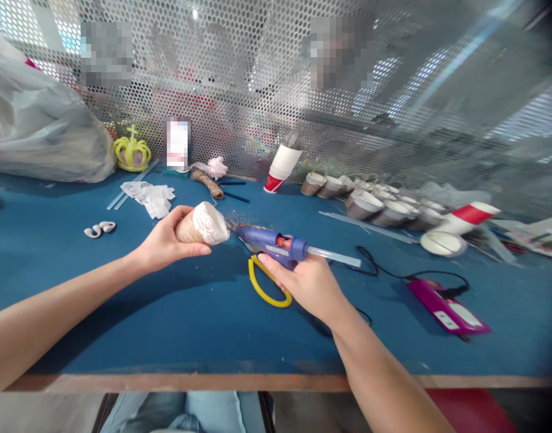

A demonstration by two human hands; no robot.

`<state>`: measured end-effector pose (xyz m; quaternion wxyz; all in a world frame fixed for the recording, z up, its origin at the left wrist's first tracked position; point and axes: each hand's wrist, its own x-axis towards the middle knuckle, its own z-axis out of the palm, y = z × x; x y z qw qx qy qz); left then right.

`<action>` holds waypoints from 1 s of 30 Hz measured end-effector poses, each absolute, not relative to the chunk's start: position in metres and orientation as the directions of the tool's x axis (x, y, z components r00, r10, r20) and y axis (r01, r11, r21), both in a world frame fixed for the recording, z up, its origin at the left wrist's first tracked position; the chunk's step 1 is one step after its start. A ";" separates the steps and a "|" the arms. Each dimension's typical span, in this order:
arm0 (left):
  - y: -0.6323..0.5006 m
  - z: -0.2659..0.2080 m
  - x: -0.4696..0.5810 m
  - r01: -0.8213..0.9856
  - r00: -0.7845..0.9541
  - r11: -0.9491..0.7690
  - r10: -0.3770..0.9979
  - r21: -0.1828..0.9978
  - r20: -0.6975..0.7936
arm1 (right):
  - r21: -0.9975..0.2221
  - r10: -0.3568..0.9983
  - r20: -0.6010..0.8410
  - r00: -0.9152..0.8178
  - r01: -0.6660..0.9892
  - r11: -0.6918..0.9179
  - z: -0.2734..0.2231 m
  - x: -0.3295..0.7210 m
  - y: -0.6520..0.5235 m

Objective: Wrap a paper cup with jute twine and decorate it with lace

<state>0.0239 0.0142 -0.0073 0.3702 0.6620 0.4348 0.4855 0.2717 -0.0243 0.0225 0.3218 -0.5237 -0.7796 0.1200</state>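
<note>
My left hand (168, 239) is wrapped round a small paper cup (207, 224), tilted so its white end faces right; brown twine covers its side. In my right hand (309, 282) is a blue hot glue gun (267, 240), with a clear glue stick (334, 255) jutting from its back. The gun's nozzle points left, right by the cup's white end; whether they touch I cannot tell. Under the gun lie scissors with yellow handles (258, 288), their blades partly hidden. Behind the cup rests a roll of brown twine (207, 183).
A stack of paper cups (282, 168) leans near the mesh panel. Several twine-wrapped cups (370, 201) stand at the back right. A purple power strip (447, 307) with a black cord lies right. At left are a plastic bag (46, 120), a yellow crown (132, 150) and crumpled white material (152, 197).
</note>
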 end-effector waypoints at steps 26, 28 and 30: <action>0.018 -0.011 0.020 0.198 0.113 -0.334 0.942 0.921 0.317 | -0.698 0.943 0.226 -0.244 0.635 0.331 0.031 0.271 -0.027; 0.018 -0.011 0.020 0.183 0.107 -0.313 0.949 0.932 0.297 | -0.776 0.953 0.154 -0.261 0.565 0.280 0.033 0.271 -0.026; 0.018 -0.011 0.019 0.136 0.128 -0.281 0.956 0.950 0.264 | -0.855 0.951 0.108 -0.289 0.460 0.237 0.034 0.272 -0.024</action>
